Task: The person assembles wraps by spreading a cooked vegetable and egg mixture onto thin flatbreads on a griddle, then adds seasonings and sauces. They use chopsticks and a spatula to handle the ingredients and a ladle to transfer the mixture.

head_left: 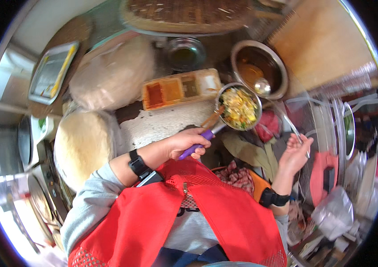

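Observation:
My left hand (190, 143) is closed round the purple handle (191, 149) of a metal tool. The tool's neck runs up to the rim of a round metal bowl (219, 94) full of chopped yellow, white and green food (241, 108); I cannot tell whether the two are joined. On the right, my right hand (296, 151) grips the long handle of a metal ladle (262, 86). The ladle's cup is at the near inner side of a metal pot (282, 66) holding brown liquid. Wooden chopsticks (213, 118) rest by the bowl's left side.
A seasoning tray (181, 90) with several compartments lies behind the white board (158, 129). Pale dough rounds (84, 144) and a bagged bundle (115, 73) are at the left. A round wooden board (189, 15) stands at the back, near a glass bowl (186, 54).

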A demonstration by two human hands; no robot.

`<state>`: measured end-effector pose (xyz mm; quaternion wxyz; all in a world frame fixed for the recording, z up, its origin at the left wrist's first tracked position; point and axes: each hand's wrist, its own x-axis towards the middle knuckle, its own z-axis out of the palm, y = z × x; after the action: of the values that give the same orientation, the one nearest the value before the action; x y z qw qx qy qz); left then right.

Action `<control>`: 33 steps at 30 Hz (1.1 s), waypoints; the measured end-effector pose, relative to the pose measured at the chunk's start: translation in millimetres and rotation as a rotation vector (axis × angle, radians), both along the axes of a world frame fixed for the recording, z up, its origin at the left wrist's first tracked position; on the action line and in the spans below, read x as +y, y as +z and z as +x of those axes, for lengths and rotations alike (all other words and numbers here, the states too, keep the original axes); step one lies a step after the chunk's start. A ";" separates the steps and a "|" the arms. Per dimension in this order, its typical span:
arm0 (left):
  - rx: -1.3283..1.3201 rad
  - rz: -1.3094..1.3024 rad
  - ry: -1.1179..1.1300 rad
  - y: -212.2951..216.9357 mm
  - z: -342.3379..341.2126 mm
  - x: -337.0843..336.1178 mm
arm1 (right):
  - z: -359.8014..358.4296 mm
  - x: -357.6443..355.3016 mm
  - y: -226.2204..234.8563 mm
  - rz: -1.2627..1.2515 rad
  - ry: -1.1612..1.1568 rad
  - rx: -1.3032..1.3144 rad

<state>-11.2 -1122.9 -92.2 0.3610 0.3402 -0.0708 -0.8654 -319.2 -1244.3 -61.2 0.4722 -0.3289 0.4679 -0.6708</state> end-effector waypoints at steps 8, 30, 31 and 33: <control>0.005 -0.041 -0.003 19.6 61.8 87.7 | 20.3 -73.5 -44.1 -0.312 0.244 0.794; -0.070 0.026 1.029 77.7 109.6 414.3 | 306.7 122.0 58.0 -1.001 0.471 1.338; -0.069 0.023 1.041 75.6 113.9 416.9 | 339.6 171.7 61.6 -0.955 0.912 1.137; -0.056 0.056 1.038 72.2 122.2 420.3 | 392.4 265.0 62.1 -1.207 1.512 0.935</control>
<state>111.0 -702.6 -20.1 0.7312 0.3631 0.1206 -0.5647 73.2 -979.3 0.9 0.2984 -0.9360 -0.1312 -0.1327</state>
